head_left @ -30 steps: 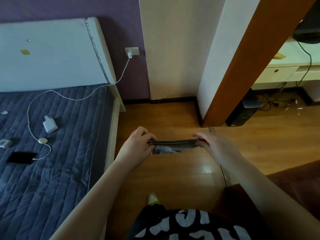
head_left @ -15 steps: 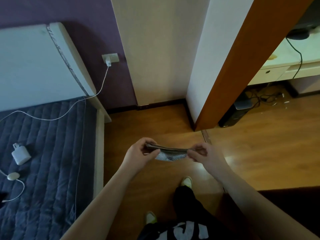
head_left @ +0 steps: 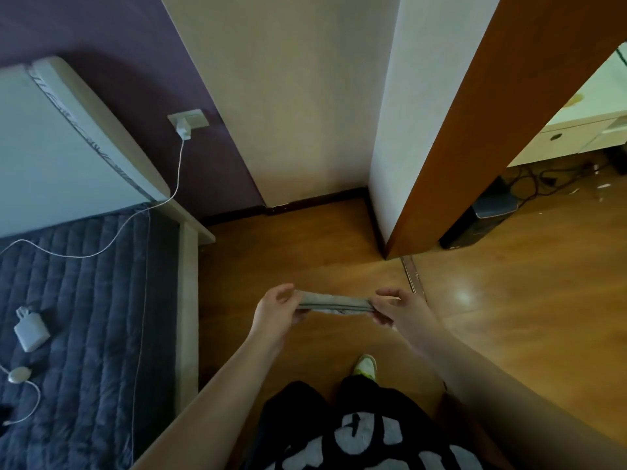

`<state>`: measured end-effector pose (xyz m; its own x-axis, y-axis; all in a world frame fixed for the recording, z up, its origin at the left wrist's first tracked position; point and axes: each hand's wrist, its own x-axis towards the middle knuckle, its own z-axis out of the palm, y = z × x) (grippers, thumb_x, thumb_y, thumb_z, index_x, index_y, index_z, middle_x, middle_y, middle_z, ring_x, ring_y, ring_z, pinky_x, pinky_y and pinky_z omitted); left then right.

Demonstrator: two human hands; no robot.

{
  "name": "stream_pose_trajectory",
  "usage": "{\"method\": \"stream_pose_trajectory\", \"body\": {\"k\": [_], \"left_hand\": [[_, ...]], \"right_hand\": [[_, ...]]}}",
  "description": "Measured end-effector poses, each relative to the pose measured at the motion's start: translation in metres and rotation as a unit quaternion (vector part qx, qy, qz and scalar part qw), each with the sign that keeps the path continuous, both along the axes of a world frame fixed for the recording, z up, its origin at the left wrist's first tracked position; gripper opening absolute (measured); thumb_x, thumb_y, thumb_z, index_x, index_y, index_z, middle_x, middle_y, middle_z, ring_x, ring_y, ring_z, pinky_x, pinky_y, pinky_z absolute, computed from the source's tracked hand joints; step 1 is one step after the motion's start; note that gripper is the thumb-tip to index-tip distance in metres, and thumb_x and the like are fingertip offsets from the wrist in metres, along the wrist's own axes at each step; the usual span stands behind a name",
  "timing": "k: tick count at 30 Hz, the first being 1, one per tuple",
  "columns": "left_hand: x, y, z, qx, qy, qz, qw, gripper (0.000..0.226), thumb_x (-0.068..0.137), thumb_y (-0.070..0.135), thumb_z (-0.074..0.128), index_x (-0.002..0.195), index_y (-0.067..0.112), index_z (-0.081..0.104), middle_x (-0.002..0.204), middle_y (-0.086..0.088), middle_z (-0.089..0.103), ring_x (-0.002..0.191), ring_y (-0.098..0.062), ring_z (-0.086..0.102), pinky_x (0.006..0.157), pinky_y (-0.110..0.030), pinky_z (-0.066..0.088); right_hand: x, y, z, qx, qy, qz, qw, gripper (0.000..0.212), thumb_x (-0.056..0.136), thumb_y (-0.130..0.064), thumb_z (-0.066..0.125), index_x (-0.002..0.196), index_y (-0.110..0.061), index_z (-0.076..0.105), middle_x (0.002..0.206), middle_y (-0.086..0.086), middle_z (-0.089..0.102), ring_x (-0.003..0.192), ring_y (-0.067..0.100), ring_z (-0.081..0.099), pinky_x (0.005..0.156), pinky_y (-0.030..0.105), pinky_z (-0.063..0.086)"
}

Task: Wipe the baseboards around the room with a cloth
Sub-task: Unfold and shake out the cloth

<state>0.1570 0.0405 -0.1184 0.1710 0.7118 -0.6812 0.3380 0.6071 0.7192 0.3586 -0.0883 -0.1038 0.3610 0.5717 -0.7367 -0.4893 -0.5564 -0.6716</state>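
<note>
I see one folded grey-beige cloth (head_left: 334, 302), gathered into a narrow strip and held out flat above the wooden plank floor (head_left: 502, 334). Its long axis runs left to right across my view, with one end pointing toward the bed and the other toward the doorway. A paler patterned layer hangs a little below the strip's underside.

My left hand (head_left: 276, 312) pinches the cloth's left end, thumb on top and fingers curled beneath. My right hand (head_left: 402, 310) pinches the right end the same way, so both hands are closed on the cloth and the strip is stretched between them. The two forearms come up from the bottom of the view.

Below the hands I see black trousers and a black-and-white printed top (head_left: 366, 439), and one white-and-yellow shoe (head_left: 365, 365) on the floor.

Ahead, a dark brown baseboard (head_left: 315, 201) runs along the foot of the cream wall (head_left: 298, 96), well apart from the cloth, and turns the corner down the side of the white wall end. One brown wooden door (head_left: 481, 113) stands just to the right of that corner.

To the left there is one bed with a dark blue quilted cover (head_left: 84, 317) and a white padded headboard (head_left: 51, 147). One white wall socket (head_left: 190, 118) on the purple wall holds a plug, and a white cable (head_left: 135, 225) trails from it onto the bed. Two small white items lie on the cover: a boxy white charger (head_left: 30, 332) and a small round white piece (head_left: 18, 374).

Through the doorway I see a black box-shaped unit (head_left: 481, 218) on the floor with dark cables behind it.
</note>
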Motion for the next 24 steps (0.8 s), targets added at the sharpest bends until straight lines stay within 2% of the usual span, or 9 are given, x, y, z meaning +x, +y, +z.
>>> {"method": "stream_pose_trajectory", "body": {"k": [4,7,9,11,13,15,17,20,24], "left_hand": [[0.019,0.021,-0.025,-0.061,0.033,0.041,0.997,0.037,0.094,0.012,0.067,0.129,0.012,0.058,0.113,-0.007,0.062,0.093,-0.02,0.07,0.064,-0.023,0.057],[0.034,0.039,-0.039,-0.073,0.03,0.063,0.995,0.042,0.094,0.007,0.066,0.135,0.009,0.055,0.116,-0.009,0.063,0.095,-0.022,0.07,0.061,-0.022,0.056],[0.043,0.051,-0.046,-0.1,0.014,0.077,0.992,0.048,0.093,0.005,0.066,0.138,0.009,0.051,0.116,-0.008,0.064,0.097,-0.022,0.069,0.062,-0.023,0.057],[0.051,0.066,-0.05,-0.165,-0.032,0.125,0.978,0.047,0.092,0.003,0.067,0.136,0.002,0.051,0.111,-0.011,0.065,0.096,-0.022,0.068,0.067,-0.026,0.057],[0.055,0.085,-0.057,-0.215,-0.072,0.158,0.961,0.041,0.089,0.002,0.07,0.127,-0.004,0.054,0.108,-0.014,0.067,0.097,-0.022,0.067,0.072,-0.027,0.056],[0.059,0.109,-0.065,-0.241,-0.093,0.153,0.954,0.038,0.088,0.003,0.072,0.122,-0.004,0.057,0.108,-0.015,0.069,0.099,-0.022,0.068,0.074,-0.028,0.055],[0.063,0.14,-0.069,-0.257,-0.105,0.131,0.952,0.04,0.087,0.004,0.072,0.124,-0.001,0.058,0.112,-0.014,0.07,0.103,-0.023,0.068,0.076,-0.029,0.056],[0.075,0.182,-0.075,-0.267,-0.115,0.11,0.951,0.043,0.088,0.004,0.071,0.128,0.005,0.056,0.117,-0.014,0.07,0.105,-0.024,0.069,0.077,-0.031,0.057],[0.095,0.233,-0.087,-0.253,-0.094,0.102,0.957,0.032,0.092,0.005,0.065,0.123,0.008,0.058,0.118,-0.015,0.067,0.107,-0.026,0.067,0.08,-0.033,0.056]], "right_hand": [[0.017,0.024,-0.012,-0.058,0.029,0.008,0.998,0.029,0.089,-0.001,0.068,0.114,0.007,0.056,0.099,0.025,0.068,0.072,0.021,0.068,0.061,0.024,0.059],[0.028,0.045,-0.027,-0.119,0.066,0.003,0.991,0.035,0.089,0.005,0.064,0.121,0.01,0.053,0.114,0.03,0.062,0.081,0.025,0.066,0.068,0.027,0.058],[0.035,0.059,-0.039,-0.14,0.083,0.006,0.987,0.036,0.089,0.006,0.064,0.122,0.013,0.052,0.115,0.03,0.062,0.088,0.027,0.066,0.073,0.031,0.058],[0.045,0.075,-0.048,-0.169,0.098,0.015,0.981,0.033,0.088,0.004,0.067,0.118,0.013,0.055,0.107,0.026,0.066,0.088,0.026,0.068,0.07,0.031,0.059],[0.056,0.098,-0.056,-0.194,0.108,0.026,0.975,0.029,0.085,0.001,0.07,0.11,0.01,0.059,0.092,0.02,0.07,0.079,0.023,0.071,0.058,0.029,0.058],[0.069,0.123,-0.064,-0.208,0.109,0.026,0.972,0.028,0.084,-0.001,0.072,0.109,0.007,0.061,0.085,0.016,0.072,0.074,0.021,0.072,0.053,0.029,0.056],[0.081,0.149,-0.069,-0.226,0.114,-0.001,0.968,0.028,0.083,-0.002,0.073,0.109,0.002,0.063,0.081,0.012,0.073,0.07,0.02,0.072,0.05,0.029,0.055],[0.095,0.188,-0.073,-0.229,0.142,-0.041,0.962,0.029,0.083,-0.003,0.074,0.109,0.002,0.063,0.077,0.012,0.073,0.067,0.021,0.071,0.053,0.032,0.056],[0.106,0.244,-0.083,-0.204,0.167,-0.09,0.96,0.029,0.083,-0.004,0.072,0.109,0.002,0.062,0.085,0.014,0.072,0.076,0.023,0.07,0.063,0.036,0.055]]}}
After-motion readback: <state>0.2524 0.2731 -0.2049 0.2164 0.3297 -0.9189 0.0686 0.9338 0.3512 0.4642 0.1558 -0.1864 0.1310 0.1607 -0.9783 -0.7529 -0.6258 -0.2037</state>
